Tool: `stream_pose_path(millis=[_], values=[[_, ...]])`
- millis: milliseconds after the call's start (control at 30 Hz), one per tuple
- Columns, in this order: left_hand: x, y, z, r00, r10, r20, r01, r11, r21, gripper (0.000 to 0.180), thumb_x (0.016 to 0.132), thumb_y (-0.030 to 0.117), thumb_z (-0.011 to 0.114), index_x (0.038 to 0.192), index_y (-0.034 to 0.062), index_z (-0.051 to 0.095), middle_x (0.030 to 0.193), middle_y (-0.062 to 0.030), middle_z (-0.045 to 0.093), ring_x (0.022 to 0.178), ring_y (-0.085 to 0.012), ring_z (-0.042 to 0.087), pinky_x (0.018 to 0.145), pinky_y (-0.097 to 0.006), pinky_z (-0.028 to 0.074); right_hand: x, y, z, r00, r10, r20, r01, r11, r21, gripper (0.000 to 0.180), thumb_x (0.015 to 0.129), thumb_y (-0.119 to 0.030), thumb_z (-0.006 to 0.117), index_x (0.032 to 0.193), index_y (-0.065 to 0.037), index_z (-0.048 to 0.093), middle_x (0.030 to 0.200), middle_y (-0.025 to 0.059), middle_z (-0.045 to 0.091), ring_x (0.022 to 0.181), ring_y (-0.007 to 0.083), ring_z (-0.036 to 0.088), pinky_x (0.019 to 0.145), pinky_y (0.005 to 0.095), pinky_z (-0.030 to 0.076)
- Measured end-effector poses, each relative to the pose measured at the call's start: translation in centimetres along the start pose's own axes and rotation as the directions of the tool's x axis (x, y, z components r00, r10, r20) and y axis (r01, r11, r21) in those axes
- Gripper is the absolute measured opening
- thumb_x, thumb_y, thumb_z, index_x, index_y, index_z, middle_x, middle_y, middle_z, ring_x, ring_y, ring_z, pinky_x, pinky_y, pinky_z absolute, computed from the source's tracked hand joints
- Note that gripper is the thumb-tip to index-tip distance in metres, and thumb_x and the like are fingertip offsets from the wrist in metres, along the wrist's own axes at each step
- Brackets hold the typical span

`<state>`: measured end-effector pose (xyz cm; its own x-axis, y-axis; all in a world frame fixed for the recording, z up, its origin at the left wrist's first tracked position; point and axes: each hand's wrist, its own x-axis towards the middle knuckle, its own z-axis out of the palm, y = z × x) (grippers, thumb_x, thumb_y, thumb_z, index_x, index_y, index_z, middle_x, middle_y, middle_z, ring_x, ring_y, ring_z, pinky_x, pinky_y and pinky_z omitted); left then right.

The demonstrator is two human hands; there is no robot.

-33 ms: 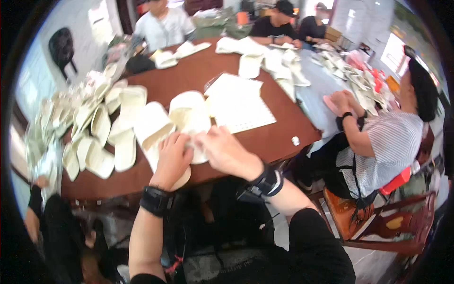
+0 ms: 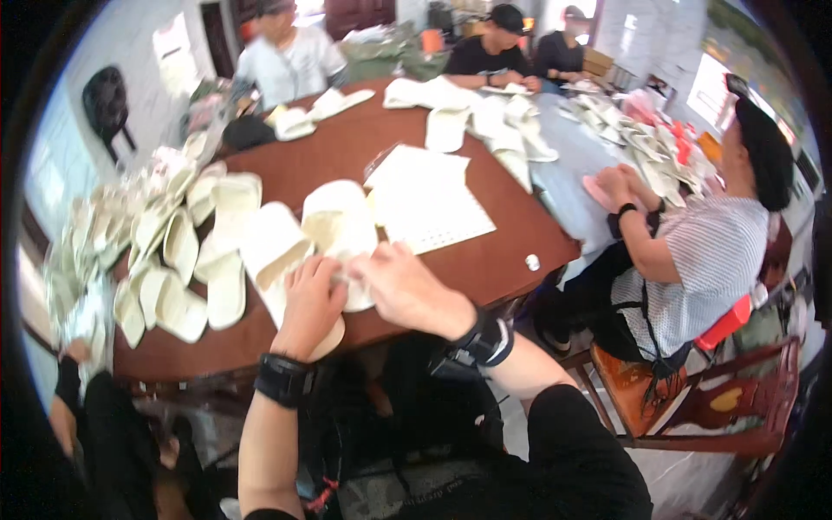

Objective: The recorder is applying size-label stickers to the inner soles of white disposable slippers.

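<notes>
Where the head view looks down, a cream slipper (image 2: 338, 211) lies on the desk (image 2: 321, 149), long axis running near to far, its heel end between the left hand (image 2: 310, 299) and the right hand (image 2: 407, 290), about equally near. Both hands' fingers curl inward, nearly meeting; whether they pinch anything cannot be told.

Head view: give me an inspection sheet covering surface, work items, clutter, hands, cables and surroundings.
Surface: brown tabletop, partly covered.
Work items: two cream slippers side by side, toe ends pointing away from the wearer.
Clutter: slipper pile at left; white sheets; small white item near the right edge.
Hands: left hand and right hand over the slippers, fingertips close together; grip too blurred to tell.
Cables: none certain; dark strands hang by the wooden chair.
Surroundings: person in striped top at right, others beyond the table.
</notes>
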<state>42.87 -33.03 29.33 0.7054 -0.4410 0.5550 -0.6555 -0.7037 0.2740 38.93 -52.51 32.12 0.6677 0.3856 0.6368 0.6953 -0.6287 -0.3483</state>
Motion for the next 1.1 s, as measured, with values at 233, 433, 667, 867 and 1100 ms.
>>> stream_pose_path(millis=[233,433,667,867,1100], values=[[-0.5,1.9,-5.5,0.995,-0.068,-0.069,0.038,0.929,-0.367,0.043,0.081,-0.001,0.059,0.124,-0.0003,0.053,0.114,-0.0136,0.059,0.107,-0.0294,0.056,0.095,-0.038,0.044,-2.2,-0.1,-0.8,0.998,-0.037,0.055,0.042,0.996,-0.082,0.031,0.084,-0.012,0.059,0.114,-0.006,0.054,0.106,0.0114,0.061,0.099,0.0312,0.053,0.086,0.0415,0.039],[-8.2,0.1,-7.4,0.884,-0.456,-0.106,0.271,0.684,-0.677,0.028,0.093,0.001,0.054,0.121,-0.0012,0.054,0.108,-0.0094,0.060,0.097,-0.0188,0.059,0.088,-0.030,0.048,-4.2,-1.5,-0.3,0.996,-0.063,0.066,0.076,0.973,-0.216,0.050,0.080,-0.022,0.071,0.122,-0.003,0.051,0.127,0.0152,0.053,0.118,0.0313,0.047,0.096,0.0413,0.036],[-13.8,1.4,-8.0,0.691,-0.695,0.199,0.551,0.328,-0.767,0.027,0.100,0.020,0.051,0.111,-0.0031,0.058,0.086,-0.0114,0.066,0.071,-0.0154,0.062,0.063,-0.026,0.051,-4.7,-3.2,0.7,1.000,0.012,0.028,-0.005,0.969,-0.247,0.044,0.081,-0.018,0.070,0.120,-0.006,0.054,0.129,0.0145,0.053,0.120,0.0307,0.047,0.100,0.0438,0.035],[-11.9,2.3,-6.2,0.690,-0.612,0.387,0.583,0.153,-0.798,0.035,0.101,0.029,0.049,0.105,-0.0044,0.059,0.085,-0.0149,0.069,0.069,-0.0183,0.065,0.062,-0.028,0.052,-5.5,-4.0,1.5,0.998,-0.029,-0.063,0.008,0.951,-0.310,0.037,0.078,-0.008,0.068,0.114,-0.008,0.059,0.125,0.0119,0.058,0.115,0.0281,0.050,0.100,0.0472,0.037],[-10.4,2.3,-4.9,0.673,-0.598,0.436,0.542,-0.003,-0.840,0.033,0.101,0.028,0.050,0.105,-0.0028,0.061,0.083,-0.0142,0.069,0.066,-0.0189,0.066,0.060,-0.029,0.052,-6.6,-5.1,1.0,0.998,-0.016,-0.063,0.000,0.970,-0.242,0.035,0.078,-0.005,0.068,0.112,-0.009,0.062,0.126,0.0090,0.058,0.115,0.0266,0.050,0.101,0.0495,0.036]])
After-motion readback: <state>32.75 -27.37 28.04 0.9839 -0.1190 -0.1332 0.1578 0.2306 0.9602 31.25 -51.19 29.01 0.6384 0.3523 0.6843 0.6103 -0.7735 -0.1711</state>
